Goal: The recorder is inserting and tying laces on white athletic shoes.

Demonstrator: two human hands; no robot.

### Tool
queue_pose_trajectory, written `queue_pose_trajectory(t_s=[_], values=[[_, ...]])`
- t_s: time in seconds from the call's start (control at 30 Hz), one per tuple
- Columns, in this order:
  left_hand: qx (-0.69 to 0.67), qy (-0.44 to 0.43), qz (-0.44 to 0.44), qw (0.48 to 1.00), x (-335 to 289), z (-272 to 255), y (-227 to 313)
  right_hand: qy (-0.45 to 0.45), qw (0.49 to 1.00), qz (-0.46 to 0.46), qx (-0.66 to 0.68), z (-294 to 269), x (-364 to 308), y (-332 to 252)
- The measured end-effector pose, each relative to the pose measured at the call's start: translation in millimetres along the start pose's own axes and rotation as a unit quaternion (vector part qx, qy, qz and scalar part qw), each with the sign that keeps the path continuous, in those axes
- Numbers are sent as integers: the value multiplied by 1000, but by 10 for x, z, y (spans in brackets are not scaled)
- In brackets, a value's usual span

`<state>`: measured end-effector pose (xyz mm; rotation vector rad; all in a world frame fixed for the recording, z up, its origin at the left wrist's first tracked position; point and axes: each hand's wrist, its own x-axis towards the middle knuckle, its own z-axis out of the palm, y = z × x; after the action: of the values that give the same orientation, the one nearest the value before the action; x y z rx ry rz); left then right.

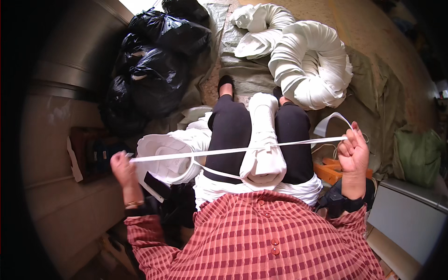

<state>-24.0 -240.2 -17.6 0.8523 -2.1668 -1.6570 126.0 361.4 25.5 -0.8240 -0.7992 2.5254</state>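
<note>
- Floor cloth point(252, 74) underfoot carries heaps of white fabric point(310, 65) ahead and black bags point(154, 70) to the left.
- Left hand point(122, 169) and right hand point(353, 151) each have fingers closed on an end of a white strip point(224, 151).
- Strip runs taut left to right, crossing the white roll point(263, 144) lying lengthwise between the knees, about equally near both hands.

textile workroom | white fabric rolls point(310, 65) | black sacks point(154, 70) | floor tarp point(247, 70)

Black bin bags point(156, 65) heaped upper left; green sack point(417, 156) right.
</note>
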Motion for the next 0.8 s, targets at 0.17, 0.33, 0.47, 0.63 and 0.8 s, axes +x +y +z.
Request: queue_pose_trajectory(t_s=[0.17, 0.33, 0.47, 0.63, 0.8], values=[[318, -169, 170, 917, 25, -259, -662, 1, 978, 59, -198, -437, 102, 374], [309, -264, 436, 803, -1181, 947, 92, -29, 677, -264, -687, 14, -72, 618], [43, -524, 230, 819, -1902, 1547, 692, -129, 651, -306, -682, 400, -464, 716], [123, -585, 231, 768, -1980, 1854, 640, -236, 658, -281, -657, 536, -674, 905], [88, -650, -37, 754, -1952, 1940, 607, -259, 636, -229, -690, 622, -506, 922]])
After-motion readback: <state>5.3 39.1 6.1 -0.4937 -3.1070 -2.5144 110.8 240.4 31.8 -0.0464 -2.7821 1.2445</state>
